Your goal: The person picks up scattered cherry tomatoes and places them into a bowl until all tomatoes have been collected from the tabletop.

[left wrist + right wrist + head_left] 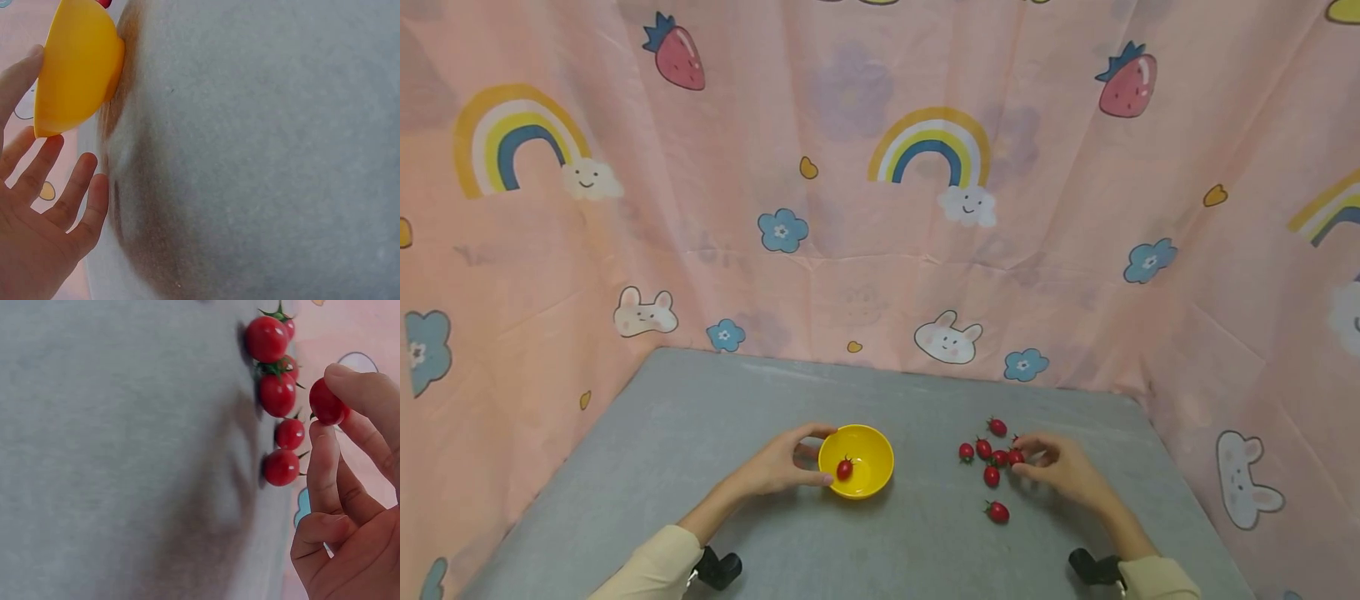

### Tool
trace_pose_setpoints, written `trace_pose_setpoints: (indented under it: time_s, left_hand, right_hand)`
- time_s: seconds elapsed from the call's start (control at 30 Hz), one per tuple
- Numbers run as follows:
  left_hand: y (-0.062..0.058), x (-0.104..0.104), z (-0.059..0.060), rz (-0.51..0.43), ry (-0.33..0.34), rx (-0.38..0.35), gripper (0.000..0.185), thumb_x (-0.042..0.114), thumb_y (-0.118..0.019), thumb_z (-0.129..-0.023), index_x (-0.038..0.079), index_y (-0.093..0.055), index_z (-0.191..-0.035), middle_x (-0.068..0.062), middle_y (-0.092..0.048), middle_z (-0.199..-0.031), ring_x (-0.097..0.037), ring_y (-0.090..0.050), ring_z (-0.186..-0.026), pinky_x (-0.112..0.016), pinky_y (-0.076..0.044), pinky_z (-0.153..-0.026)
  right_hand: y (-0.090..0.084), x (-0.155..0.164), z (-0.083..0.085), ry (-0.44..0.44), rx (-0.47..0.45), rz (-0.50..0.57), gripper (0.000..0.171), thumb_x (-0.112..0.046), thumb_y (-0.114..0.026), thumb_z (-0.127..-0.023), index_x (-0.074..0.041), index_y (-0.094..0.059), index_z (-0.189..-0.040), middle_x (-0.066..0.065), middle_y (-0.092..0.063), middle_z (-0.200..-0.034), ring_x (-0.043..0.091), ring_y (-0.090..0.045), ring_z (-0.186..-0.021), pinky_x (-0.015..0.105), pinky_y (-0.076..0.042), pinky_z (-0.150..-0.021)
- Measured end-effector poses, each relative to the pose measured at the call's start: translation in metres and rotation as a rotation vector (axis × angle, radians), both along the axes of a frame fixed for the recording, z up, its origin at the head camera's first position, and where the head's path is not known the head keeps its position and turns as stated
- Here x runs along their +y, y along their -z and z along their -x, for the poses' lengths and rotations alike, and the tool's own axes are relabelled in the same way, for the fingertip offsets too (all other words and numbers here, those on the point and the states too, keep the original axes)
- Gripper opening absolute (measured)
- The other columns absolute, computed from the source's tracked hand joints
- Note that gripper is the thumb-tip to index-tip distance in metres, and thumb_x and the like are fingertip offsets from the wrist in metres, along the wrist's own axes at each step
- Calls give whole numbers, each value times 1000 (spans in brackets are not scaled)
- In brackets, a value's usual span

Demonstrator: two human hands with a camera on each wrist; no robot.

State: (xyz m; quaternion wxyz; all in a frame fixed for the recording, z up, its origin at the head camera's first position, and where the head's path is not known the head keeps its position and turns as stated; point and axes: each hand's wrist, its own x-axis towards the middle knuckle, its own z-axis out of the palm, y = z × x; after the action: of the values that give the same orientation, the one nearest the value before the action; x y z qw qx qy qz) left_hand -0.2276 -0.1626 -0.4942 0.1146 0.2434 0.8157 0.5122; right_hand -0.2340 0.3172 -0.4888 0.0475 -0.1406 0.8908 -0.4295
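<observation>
A yellow bowl [868, 454] stands on the grey table [685, 467] with one cherry tomato [844, 469] inside it. My left hand [790, 462] lies against the bowl's left side. In the left wrist view its fingers [72, 187] are spread and straight beside the bowl [78, 65]. Several loose cherry tomatoes [991, 476] lie right of the bowl, seen close in the right wrist view [277, 394]. My right hand [1021, 462] is at the cluster's right edge. Its thumb and forefinger pinch one tomato [325, 402] just above the table.
A pink printed curtain [880, 250] walls in the table at the back and both sides. One tomato [997, 512] lies apart, nearer the front. Bare grey cloth stretches in front of the bowl and to the far left.
</observation>
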Motion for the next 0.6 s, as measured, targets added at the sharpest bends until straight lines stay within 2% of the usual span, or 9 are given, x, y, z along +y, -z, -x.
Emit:
trace_pose_setpoints:
  time_s: [0.17, 0.3, 0.6]
  left_hand:
    - [0, 0, 0, 1, 3, 0, 66, 16, -84, -86, 7, -53, -144, -14, -53, -144, -37, -61, -115, -47, -56, -89]
    - [0, -1, 0, 0, 9, 0, 66, 17, -84, -87, 8, -53, -144, -13, -53, -144, -36, -61, -115, -46, -56, -89]
    - [0, -1, 0, -3, 21, 2, 67, 19, -84, -87, 8, -52, -145, -13, -53, -144, -36, -61, -116, -44, -56, -90]
  right_hand:
    - [-6, 1, 3, 31, 66, -22, 36, -20, -81, -89, -4, -70, -119, 5, -68, -102, 25, -60, -81, 29, -50, -64]
    - [-11, 1, 4, 21, 144, -6, 35, -20, -81, -90, -3, -71, -119, 4, -70, -104, 24, -62, -83, 29, -52, -70]
    - [-15, -9, 10, -7, 164, -2, 34, -24, -82, -89, -6, -72, -116, 2, -71, -106, 20, -63, -82, 29, -53, -70]
